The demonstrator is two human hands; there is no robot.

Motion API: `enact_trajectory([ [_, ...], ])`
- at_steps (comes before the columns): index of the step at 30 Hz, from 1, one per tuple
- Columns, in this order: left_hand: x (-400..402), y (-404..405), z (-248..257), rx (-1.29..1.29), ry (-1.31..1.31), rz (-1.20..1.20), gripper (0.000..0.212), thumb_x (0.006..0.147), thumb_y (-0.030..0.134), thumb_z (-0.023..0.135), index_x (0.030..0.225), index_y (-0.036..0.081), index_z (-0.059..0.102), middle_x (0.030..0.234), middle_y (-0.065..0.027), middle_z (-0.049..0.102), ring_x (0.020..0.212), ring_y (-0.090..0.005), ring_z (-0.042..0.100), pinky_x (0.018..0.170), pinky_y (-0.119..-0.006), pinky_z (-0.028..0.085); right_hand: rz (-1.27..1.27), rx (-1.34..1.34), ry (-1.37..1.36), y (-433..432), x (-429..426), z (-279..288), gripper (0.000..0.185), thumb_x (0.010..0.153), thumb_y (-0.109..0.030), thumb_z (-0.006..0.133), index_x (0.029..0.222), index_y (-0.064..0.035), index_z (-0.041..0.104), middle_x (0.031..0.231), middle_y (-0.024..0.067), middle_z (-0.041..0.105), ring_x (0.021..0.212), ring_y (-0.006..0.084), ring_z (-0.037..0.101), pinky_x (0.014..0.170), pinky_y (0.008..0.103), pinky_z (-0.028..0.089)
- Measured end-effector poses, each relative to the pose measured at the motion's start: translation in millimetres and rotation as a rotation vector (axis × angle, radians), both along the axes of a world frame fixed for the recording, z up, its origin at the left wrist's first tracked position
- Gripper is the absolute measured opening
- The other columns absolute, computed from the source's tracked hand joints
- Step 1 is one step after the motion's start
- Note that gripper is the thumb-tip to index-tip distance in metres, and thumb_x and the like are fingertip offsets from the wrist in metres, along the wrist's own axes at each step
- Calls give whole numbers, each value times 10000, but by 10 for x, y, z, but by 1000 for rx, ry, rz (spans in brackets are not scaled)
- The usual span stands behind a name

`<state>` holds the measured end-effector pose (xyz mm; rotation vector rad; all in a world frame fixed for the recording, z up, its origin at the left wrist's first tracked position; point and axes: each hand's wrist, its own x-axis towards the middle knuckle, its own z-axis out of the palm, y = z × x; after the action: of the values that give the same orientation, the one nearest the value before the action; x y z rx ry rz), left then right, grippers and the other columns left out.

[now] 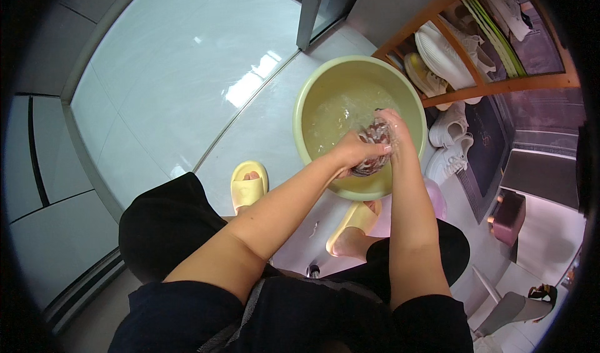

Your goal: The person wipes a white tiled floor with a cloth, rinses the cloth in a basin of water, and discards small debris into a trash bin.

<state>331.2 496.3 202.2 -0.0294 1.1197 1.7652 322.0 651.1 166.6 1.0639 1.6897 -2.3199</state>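
A round pale green plastic basin [302,132] stands on the floor before me, with water [344,100] in it. Over its near right part, both my hands hold a wet, dark red and white patterned item [372,163], which may be bunched fabric. My left hand [356,151] grips it from the left, its thumb across the front. Against its right side is my right hand [393,125], fingers curled over the top; its palm is partly hidden. The item's full shape cannot be made out.
Yellow slippers [248,191] are on my feet, close to the basin. At the right are a wooden shoe rack [506,87] with shoes, white sneakers [450,158] on the floor, a dark mat [487,137] and a maroon stool [510,218]. A pink object [435,198] lies behind my right forearm.
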Motion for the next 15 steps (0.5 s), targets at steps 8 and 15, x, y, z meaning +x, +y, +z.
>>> enact_trajectory([
  [8, 126, 183, -175, -628, 860, -165, 394, 694, 227, 633, 951, -17, 460, 837, -211, 585, 767, -338, 588, 686, -407, 463, 240, 386, -179, 1, -32, -44, 64, 622, -11, 561, 594, -39, 510, 575, 33, 490, 501, 140, 464, 455, 276, 373],
  [15, 299, 184, -151, -799, 1000, -401, 346, 751, 238, 561, 963, -8, 442, 837, -210, 598, 767, -345, 593, 691, -421, 472, 524, 947, -395, 1, 94, -274, 177, 613, -140, 535, 718, -24, 617, 772, 141, 626, 717, 288, 595, 670, 335, 466],
])
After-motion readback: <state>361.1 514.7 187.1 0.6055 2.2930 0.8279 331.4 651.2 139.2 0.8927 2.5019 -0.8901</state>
